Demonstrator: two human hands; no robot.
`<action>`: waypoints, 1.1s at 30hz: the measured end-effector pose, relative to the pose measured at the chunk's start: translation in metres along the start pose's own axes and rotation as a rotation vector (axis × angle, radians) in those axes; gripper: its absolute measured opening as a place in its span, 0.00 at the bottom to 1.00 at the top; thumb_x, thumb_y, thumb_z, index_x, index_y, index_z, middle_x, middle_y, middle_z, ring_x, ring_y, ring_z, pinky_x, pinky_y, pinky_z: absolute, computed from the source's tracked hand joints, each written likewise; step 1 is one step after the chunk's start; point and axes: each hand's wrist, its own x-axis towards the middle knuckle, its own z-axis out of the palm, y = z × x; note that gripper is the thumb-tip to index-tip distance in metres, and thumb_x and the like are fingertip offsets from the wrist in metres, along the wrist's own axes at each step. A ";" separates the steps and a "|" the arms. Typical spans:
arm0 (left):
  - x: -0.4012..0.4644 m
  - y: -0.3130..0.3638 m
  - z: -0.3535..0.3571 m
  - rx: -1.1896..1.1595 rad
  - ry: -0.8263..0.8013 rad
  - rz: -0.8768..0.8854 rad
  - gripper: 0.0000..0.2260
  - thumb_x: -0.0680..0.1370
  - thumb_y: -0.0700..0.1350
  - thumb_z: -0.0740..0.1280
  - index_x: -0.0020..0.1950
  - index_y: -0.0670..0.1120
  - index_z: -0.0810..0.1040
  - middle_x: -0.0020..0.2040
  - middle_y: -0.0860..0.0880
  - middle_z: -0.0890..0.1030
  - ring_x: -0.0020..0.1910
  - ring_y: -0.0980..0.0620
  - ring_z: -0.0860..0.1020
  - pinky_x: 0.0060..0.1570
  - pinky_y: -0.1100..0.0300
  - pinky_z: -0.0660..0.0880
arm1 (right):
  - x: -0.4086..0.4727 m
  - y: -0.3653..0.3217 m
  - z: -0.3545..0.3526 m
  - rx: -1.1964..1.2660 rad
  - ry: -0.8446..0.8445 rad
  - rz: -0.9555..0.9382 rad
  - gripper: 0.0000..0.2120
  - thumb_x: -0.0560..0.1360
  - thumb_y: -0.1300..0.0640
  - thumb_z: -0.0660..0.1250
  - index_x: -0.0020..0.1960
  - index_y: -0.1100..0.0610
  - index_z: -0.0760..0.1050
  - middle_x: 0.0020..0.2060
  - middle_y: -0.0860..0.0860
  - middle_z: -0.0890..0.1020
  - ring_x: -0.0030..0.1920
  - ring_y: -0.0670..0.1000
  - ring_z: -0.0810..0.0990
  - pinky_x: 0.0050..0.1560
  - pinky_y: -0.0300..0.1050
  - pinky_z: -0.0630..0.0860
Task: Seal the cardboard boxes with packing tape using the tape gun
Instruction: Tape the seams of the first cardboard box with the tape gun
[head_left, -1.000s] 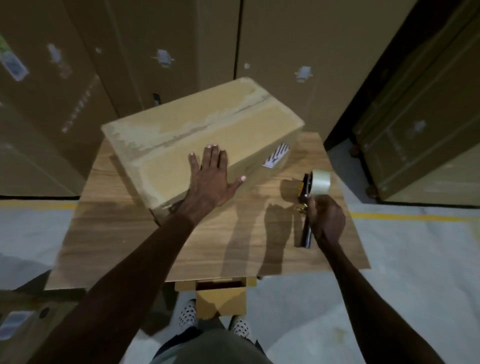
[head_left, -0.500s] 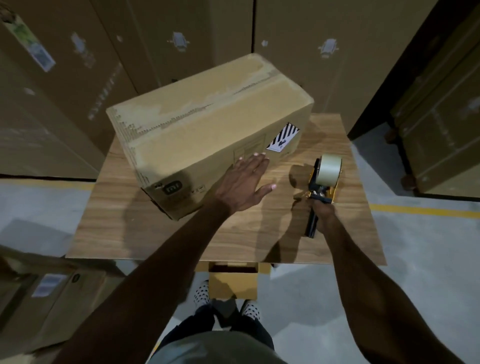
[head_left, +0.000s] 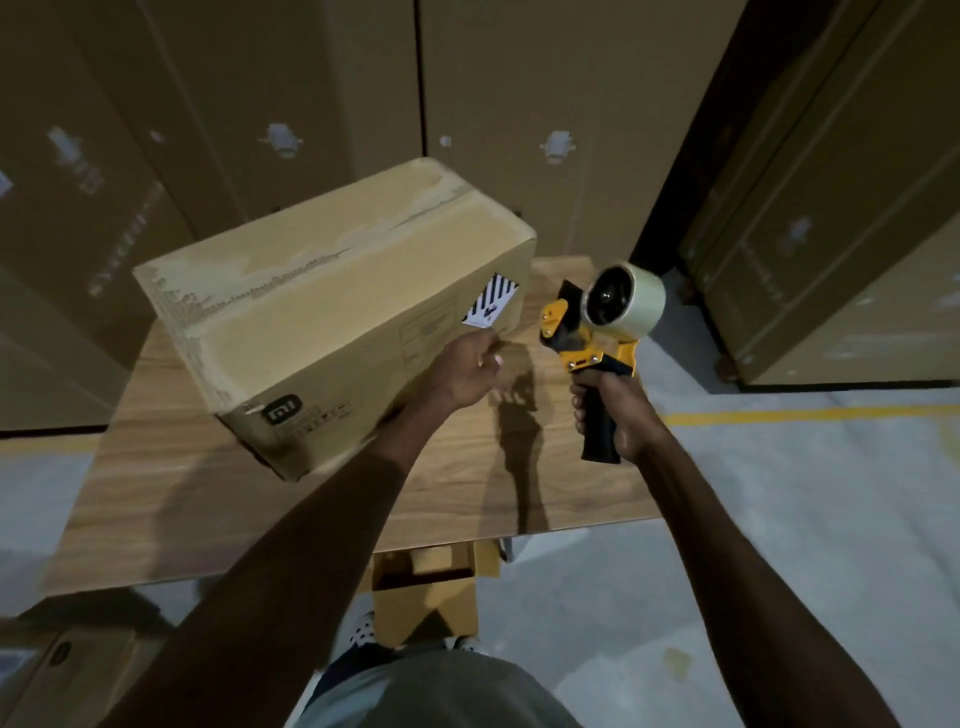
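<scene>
A long cardboard box (head_left: 332, 291) lies at an angle on the wooden table (head_left: 182, 493). Its top seam is closed and bears worn tape marks, and a striped black-and-white label is stuck on its near right edge. My left hand (head_left: 465, 371) hovers by the box's near side, just below that label, with its fingers loosely curled and holding nothing. My right hand (head_left: 618, 410) grips the black handle of the yellow tape gun (head_left: 587, 348), which is lifted above the table's right part. Its roll of clear tape (head_left: 631, 304) points up and away from me.
Tall cardboard cartons (head_left: 519, 104) form a wall behind the table, with more stacked at the right (head_left: 831, 234). A small yellow open box (head_left: 426, 587) sits on the floor under the table's near edge. A yellow line (head_left: 805, 414) crosses the grey floor.
My right hand has lifted the tape gun off the table and tilted it upright. My left hand has slid off the box top to its near right side, its fingers now curled.
</scene>
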 end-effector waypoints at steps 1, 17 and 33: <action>0.002 0.003 0.002 -0.179 -0.020 -0.041 0.22 0.83 0.38 0.63 0.78 0.39 0.66 0.76 0.43 0.70 0.76 0.45 0.67 0.62 0.65 0.64 | -0.011 -0.010 0.001 0.001 -0.035 0.006 0.11 0.79 0.60 0.65 0.38 0.60 0.73 0.30 0.54 0.73 0.26 0.51 0.70 0.28 0.43 0.68; -0.010 0.009 -0.016 -0.838 -0.040 -0.094 0.23 0.81 0.42 0.67 0.76 0.53 0.70 0.71 0.51 0.76 0.64 0.52 0.78 0.56 0.51 0.79 | -0.052 -0.051 0.022 -0.010 -0.222 0.002 0.10 0.79 0.57 0.65 0.41 0.60 0.75 0.29 0.52 0.74 0.26 0.48 0.70 0.26 0.40 0.71; 0.003 0.013 -0.018 -0.984 0.200 -0.229 0.16 0.78 0.44 0.73 0.66 0.45 0.78 0.56 0.44 0.84 0.40 0.55 0.83 0.35 0.60 0.81 | -0.047 -0.059 0.025 0.015 -0.272 0.015 0.11 0.79 0.57 0.63 0.40 0.60 0.75 0.28 0.52 0.74 0.25 0.48 0.71 0.25 0.40 0.72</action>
